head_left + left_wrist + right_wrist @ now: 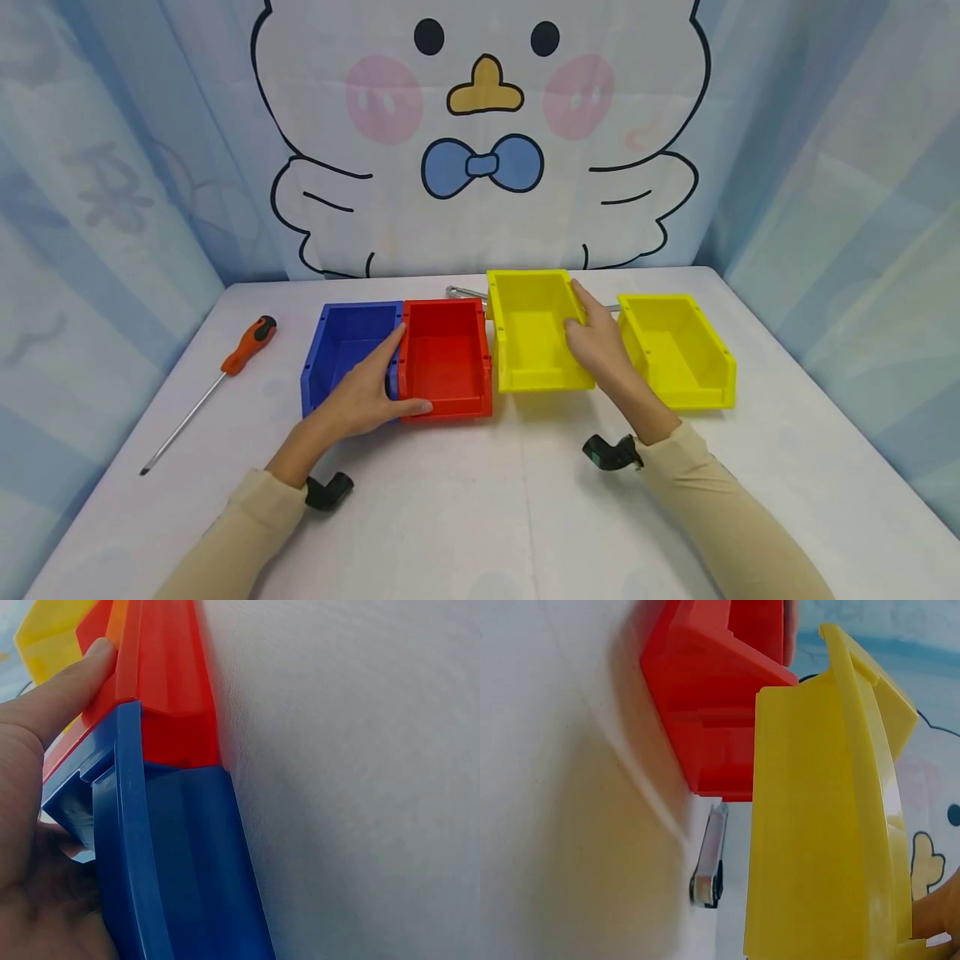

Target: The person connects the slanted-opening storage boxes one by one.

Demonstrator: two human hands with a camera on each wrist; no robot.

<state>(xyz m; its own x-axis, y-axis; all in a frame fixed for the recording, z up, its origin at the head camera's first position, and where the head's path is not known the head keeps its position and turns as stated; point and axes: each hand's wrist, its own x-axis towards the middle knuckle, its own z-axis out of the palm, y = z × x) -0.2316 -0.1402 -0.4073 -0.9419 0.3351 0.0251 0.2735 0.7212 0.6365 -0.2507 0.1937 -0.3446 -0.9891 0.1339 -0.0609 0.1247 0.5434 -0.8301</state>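
Above the white table [465, 517], a yellow bin [534, 329] hangs between a red bin [446, 358] and a second yellow bin [682, 354]; a blue bin [352, 337] touches the red one. The right hand [602, 340] grips the raised bin's side, thumb and fingers closed round it. The left hand [366, 397], fingers spread wide, touches the red bin. A screwdriver [243, 348] lies left.

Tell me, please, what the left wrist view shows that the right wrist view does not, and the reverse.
Only the left wrist view shows the blue bin. Only the right wrist view shows the metal tool and the right hand. Both show the red bin, a yellow bin, the white tabletop and, it seems, part of the left hand.
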